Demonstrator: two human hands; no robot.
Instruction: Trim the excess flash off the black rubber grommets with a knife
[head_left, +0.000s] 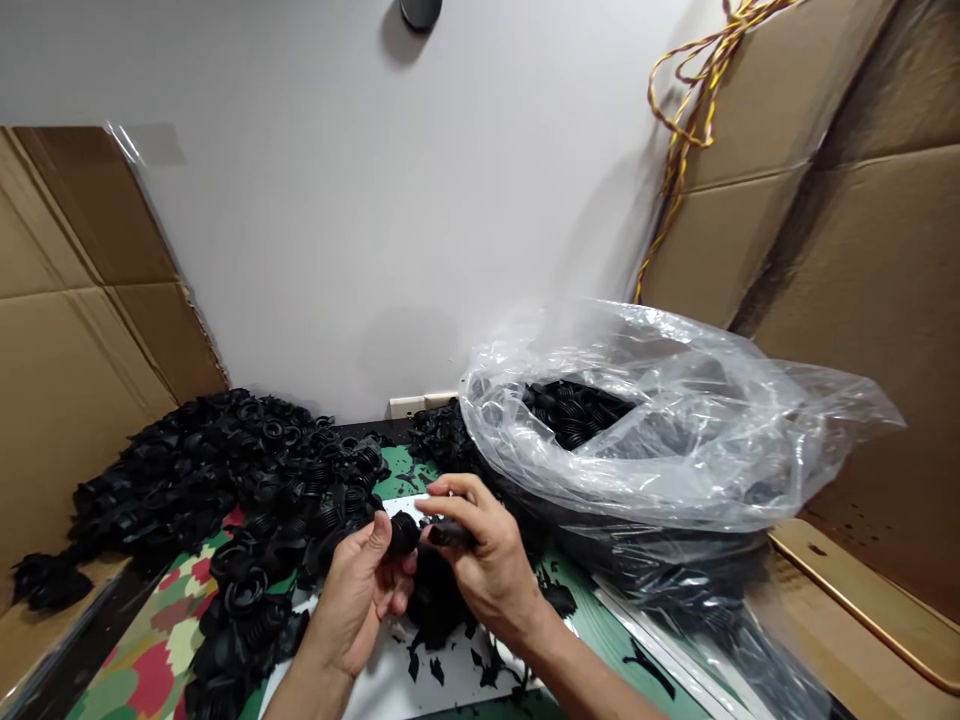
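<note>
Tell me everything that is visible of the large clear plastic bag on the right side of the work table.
The large clear plastic bag is thin, glossy and crumpled, with its wide mouth open and folded back. It is full of black ribbed rubber parts, which show through the opening and the walls. It sits on a green mat, beside brown cardboard sheets.

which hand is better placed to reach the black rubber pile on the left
Probably the left hand: it is nearest the heap of black ribbed rubber parts, though it holds a black rubber part. The right hand holds a dark piece, farther off, beside the clear plastic bag.
</note>
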